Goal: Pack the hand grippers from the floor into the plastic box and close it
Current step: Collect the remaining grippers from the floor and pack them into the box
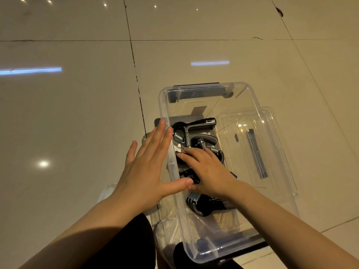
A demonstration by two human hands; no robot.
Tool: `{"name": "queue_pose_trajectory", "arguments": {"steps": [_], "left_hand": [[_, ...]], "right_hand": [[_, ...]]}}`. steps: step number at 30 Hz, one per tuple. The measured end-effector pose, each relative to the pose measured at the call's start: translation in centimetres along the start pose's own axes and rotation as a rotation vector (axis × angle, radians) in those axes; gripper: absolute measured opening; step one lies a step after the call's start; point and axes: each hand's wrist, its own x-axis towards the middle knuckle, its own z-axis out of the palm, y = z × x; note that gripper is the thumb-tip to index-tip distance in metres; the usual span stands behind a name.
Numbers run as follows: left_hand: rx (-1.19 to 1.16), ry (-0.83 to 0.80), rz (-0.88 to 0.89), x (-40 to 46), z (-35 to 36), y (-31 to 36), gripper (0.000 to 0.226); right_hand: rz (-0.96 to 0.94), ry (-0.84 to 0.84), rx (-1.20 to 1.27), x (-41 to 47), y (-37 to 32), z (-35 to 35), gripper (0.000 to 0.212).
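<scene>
In the head view, a clear plastic box (pixel 250 105) stands open on the tiled floor (pixel 77 113), just in front of the person's knees. Several black hand grippers with metal springs lie on its bottom. One hand gripper (pixel 196 131) rests toward the far end with its handles spread and its coiled spring showing at the left. A second gripper (pixel 204 205) lies nearer the person, partly under the right forearm. More dark gripper parts lie between these two, mostly hidden by the right hand.

The left hand (pixel 147 167) is outside the box, laid flat against its left wall. Its fingers (pixel 161 133) are straight and slightly fanned, the tips reaching the rim, and the thumb points across toward the box interior at the wall. It grips nothing; it only rests on the plastic.

The right hand (pixel 209 167) reaches down into the box from the right. Its fingers are extended and close together, lying palm-down on top of the dark gripper pieces in the middle. Whether the fingertips curl around any piece cannot be told, since the hand covers what is under it.

The transparent lid (pixel 272 152) lies beside the box on the right, partly tucked beneath it, with a dark latch strip showing through it. A white shoe (pixel 167 232) is visible near the box's close corner.
</scene>
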Motion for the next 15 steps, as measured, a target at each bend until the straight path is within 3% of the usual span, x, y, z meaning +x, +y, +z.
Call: {"name": "queue_pose_trajectory", "arguments": {"steps": [4,7,10,15], "left_hand": [[0.185,-0.129,0.037,-0.6,-2.8,0.4,0.103],[0.289,-0.222,0.058,-2.4,-7.7,2.1,0.079],[0.278,-0.085,0.111,-6.5,-13.5,5.2,0.062],[0.198,0.217,0.218,-15.5,-21.3,10.5,0.051]], "right_hand": [[0.110,0.070,0.125,-4.0,-0.7,-4.5,0.088],[0.196,0.108,0.220,-7.4,-2.7,-9.4,0.064],[0.148,0.281,0.214,-9.5,-5.9,-15.0,0.026],[0.031,0.322,0.269,-13.8,-13.6,-24.5,0.022]]}}
